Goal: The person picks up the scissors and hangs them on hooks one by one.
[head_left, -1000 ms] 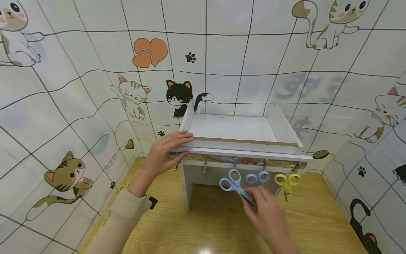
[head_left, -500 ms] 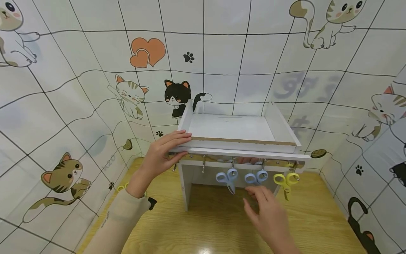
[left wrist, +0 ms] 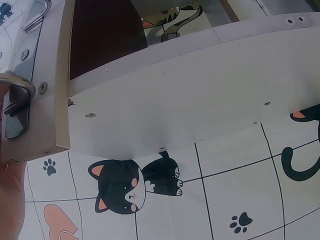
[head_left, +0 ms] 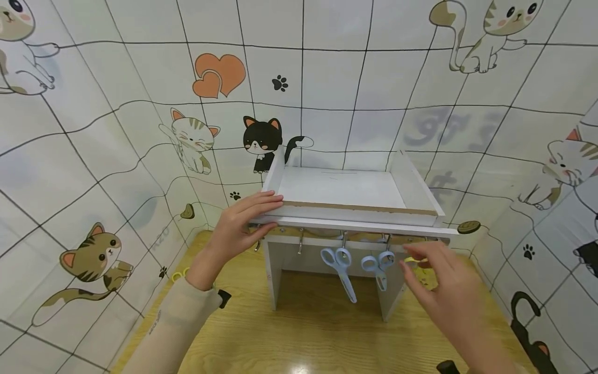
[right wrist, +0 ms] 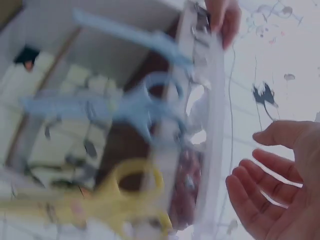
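My left hand point(head_left: 243, 223) holds the front left corner of a small white shelf point(head_left: 345, 217), fingers over the top and thumb along the front edge. Two pairs of blue scissors, one point(head_left: 340, 270) to the left of the other point(head_left: 379, 267), hang by their handles from hooks under that edge. A yellow pair of scissors point(right wrist: 125, 205) hangs at the right end, mostly hidden behind my right hand point(head_left: 444, 285) in the head view. In the right wrist view this hand has loosely bent, spread fingers point(right wrist: 257, 200) holding nothing, apart from the scissors.
The shelf stands on a wooden table point(head_left: 299, 337) against a cat-patterned wall covering point(head_left: 327, 78). A bare hook point(head_left: 300, 244) hangs left of the blue scissors. More yellow handles point(head_left: 179, 274) lie behind my left forearm. A dark object point(head_left: 447, 367) shows at the bottom right.
My right hand has let go of the left blue scissors, which swung back to hang down. It has moved right, in front of the yellow scissors. My left hand has stayed put.
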A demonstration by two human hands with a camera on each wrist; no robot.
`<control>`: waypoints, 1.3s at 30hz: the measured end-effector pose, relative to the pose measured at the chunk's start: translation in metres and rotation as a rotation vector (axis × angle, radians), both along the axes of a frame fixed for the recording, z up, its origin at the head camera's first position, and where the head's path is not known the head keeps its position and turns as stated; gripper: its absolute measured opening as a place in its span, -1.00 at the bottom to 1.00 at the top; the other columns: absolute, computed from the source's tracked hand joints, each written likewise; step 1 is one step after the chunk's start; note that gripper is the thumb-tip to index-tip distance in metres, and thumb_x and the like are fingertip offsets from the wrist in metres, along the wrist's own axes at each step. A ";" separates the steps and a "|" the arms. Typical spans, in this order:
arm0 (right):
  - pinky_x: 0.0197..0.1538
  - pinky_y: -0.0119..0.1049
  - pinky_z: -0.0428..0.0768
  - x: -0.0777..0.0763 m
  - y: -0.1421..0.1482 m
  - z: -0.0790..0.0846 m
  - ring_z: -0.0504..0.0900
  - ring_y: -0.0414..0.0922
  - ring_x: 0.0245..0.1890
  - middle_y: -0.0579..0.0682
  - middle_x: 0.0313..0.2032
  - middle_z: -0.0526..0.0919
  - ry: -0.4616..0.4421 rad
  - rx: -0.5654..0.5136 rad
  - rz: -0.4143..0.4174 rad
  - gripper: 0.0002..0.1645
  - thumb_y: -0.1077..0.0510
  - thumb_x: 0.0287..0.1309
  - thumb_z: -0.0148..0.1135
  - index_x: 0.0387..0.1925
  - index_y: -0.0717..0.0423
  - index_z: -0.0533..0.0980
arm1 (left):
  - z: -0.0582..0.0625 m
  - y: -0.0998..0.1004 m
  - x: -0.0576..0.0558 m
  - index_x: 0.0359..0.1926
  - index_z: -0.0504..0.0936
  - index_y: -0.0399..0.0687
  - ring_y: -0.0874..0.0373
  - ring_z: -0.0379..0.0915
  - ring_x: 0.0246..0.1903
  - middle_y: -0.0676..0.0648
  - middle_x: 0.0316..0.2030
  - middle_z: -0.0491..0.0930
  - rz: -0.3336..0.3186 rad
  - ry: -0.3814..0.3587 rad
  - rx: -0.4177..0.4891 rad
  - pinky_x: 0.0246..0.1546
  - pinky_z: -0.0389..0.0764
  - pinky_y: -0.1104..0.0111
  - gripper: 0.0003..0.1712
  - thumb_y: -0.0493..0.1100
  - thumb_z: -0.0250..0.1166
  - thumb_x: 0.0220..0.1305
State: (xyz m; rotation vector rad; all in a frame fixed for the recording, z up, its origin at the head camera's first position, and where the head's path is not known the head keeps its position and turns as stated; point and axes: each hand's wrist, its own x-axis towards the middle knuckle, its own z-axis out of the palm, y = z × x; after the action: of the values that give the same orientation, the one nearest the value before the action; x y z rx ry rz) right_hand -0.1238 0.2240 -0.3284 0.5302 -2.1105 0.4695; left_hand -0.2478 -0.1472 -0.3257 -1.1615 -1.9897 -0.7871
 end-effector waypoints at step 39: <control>0.28 -0.73 0.37 -0.079 0.086 0.021 0.46 -0.44 0.19 0.25 -0.15 0.69 0.094 0.111 0.385 -0.34 -0.24 0.36 0.13 -0.12 0.34 0.67 | 0.002 -0.018 0.001 0.20 0.63 -0.08 -0.05 0.46 0.29 -0.11 0.19 0.63 0.047 0.002 -0.001 0.44 0.37 0.40 -0.47 -0.13 0.46 0.19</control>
State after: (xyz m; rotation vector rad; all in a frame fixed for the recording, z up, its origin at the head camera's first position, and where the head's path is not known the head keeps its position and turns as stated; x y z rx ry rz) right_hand -0.2031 0.3105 -0.3070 1.0122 -1.9553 0.5329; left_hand -0.2472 -0.1650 -0.3241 -1.1113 -2.0085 -0.7603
